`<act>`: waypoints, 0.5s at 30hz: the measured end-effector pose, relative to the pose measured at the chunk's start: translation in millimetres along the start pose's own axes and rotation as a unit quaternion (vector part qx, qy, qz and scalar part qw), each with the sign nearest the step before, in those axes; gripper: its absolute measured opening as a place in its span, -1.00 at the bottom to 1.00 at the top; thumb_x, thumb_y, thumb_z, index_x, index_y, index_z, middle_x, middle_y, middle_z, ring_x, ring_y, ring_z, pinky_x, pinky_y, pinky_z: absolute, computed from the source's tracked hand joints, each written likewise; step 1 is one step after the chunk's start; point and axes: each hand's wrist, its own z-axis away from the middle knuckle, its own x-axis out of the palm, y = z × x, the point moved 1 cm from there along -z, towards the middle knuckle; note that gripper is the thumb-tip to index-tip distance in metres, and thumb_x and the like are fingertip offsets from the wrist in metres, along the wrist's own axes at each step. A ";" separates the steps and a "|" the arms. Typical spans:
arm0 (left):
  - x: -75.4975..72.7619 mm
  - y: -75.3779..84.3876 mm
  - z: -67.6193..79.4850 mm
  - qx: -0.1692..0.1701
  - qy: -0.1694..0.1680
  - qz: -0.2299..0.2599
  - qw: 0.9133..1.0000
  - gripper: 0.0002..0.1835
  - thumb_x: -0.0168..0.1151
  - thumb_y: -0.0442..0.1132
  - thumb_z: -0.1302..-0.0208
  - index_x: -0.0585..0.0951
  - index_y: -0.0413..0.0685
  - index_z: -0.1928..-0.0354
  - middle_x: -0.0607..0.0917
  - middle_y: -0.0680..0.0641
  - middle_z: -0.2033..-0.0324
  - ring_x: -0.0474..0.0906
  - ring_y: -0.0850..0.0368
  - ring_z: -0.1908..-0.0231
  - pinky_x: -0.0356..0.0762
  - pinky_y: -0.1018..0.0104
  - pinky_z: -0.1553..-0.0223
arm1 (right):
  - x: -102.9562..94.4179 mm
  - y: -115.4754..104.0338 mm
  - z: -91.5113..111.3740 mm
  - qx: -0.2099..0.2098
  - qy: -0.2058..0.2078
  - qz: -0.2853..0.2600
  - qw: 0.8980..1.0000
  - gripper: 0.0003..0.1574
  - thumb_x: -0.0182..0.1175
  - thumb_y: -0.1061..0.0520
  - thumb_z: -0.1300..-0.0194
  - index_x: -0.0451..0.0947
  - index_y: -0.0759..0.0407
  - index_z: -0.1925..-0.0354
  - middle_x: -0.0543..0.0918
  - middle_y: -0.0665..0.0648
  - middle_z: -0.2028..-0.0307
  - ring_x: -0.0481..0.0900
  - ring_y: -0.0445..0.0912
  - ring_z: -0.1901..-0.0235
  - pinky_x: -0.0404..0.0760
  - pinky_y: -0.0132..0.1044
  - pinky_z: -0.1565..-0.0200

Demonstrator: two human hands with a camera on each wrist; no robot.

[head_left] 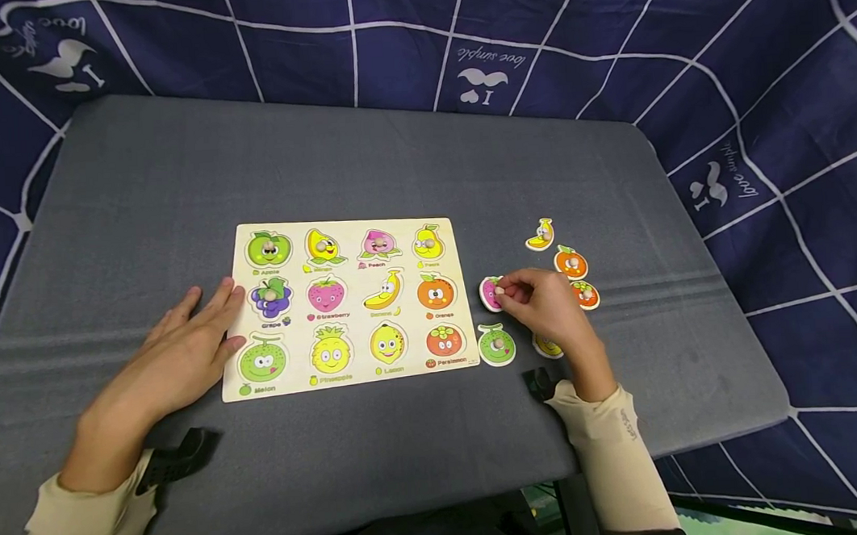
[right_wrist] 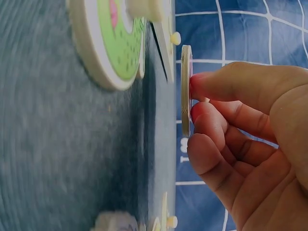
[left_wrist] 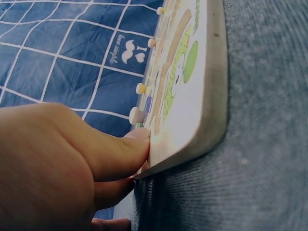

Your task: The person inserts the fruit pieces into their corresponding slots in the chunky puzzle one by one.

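Observation:
My right hand (head_left: 547,306) pinches a pink strawberry puzzle piece (head_left: 490,293) just off the right edge of the fruit puzzle board (head_left: 353,301). In the right wrist view the strawberry piece (right_wrist: 186,91) is edge-on, lifted over the table, with thumb and fingertips at its face. My left hand (head_left: 179,361) lies at the board's left edge, fingers extended and spread. Its thumb (left_wrist: 127,151) touches the board's corner in the left wrist view. Knobbed apple (head_left: 268,249), mango (head_left: 322,247), peach (head_left: 379,244), pear (head_left: 428,242) and grape (head_left: 271,298) pieces sit in the board.
Around my right hand lie loose knobbed pieces: banana (head_left: 540,235), orange (head_left: 570,263), persimmon (head_left: 586,295), melon (head_left: 497,345) and a yellow piece (head_left: 547,348) partly hidden by the wrist. The grey table (head_left: 364,158) meets a blue checked cloth (head_left: 403,63) behind it.

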 end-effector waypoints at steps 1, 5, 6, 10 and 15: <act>0.0 0.0 0.0 0.000 0.000 0.000 1.000 -0.28 0.09 -0.23 -0.48 0.03 -0.36 -0.50 -0.04 -0.38 -0.49 -0.22 -0.60 -0.39 -0.20 -0.53 -0.24 | 1.1 -1.0 -0.5 -0.002 -0.001 -0.001 1.000 -0.92 0.41 0.30 -0.11 0.70 0.32 0.38 0.64 0.06 0.57 0.55 -0.16 0.57 0.48 -0.43 0.49; 0.1 0.2 0.1 0.000 0.000 0.001 1.000 -0.28 0.09 -0.23 -0.48 0.02 -0.36 -0.50 -0.05 -0.38 -0.49 -0.22 -0.60 -0.39 -0.20 -0.52 -0.24 | 4.7 -4.2 -1.4 -0.003 -0.007 -0.006 1.000 -0.92 0.40 0.30 -0.11 0.71 0.32 0.37 0.65 0.06 0.57 0.55 -0.17 0.56 0.50 -0.43 0.49; 0.1 0.3 0.1 0.001 0.001 0.001 1.000 -0.28 0.09 -0.23 -0.48 0.02 -0.36 -0.50 -0.05 -0.38 -0.49 -0.22 -0.60 -0.39 -0.21 -0.52 -0.24 | 5.4 -4.9 -1.6 -0.002 -0.009 -0.004 1.000 -0.92 0.40 0.29 -0.11 0.71 0.31 0.37 0.65 0.05 0.57 0.56 -0.18 0.56 0.50 -0.42 0.49; 0.0 0.3 0.2 0.000 0.001 0.000 1.000 -0.27 0.09 -0.23 -0.48 0.01 -0.35 -0.51 -0.05 -0.38 -0.49 -0.22 -0.59 -0.40 -0.22 -0.52 -0.25 | 7.0 -7.4 -2.5 -0.003 -0.011 0.003 1.000 -0.92 0.41 0.27 -0.12 0.72 0.29 0.36 0.65 0.03 0.57 0.56 -0.19 0.57 0.50 -0.40 0.49; -0.1 0.1 0.4 -0.001 -0.001 -0.002 1.000 -0.27 0.08 -0.22 -0.49 0.00 -0.34 -0.51 -0.06 -0.38 -0.49 -0.24 -0.59 -0.40 -0.23 -0.52 -0.25 | 9.3 -9.7 -4.8 -0.007 -0.014 -0.003 1.000 -0.92 0.41 0.28 -0.11 0.72 0.28 0.36 0.65 0.03 0.57 0.55 -0.19 0.56 0.51 -0.40 0.48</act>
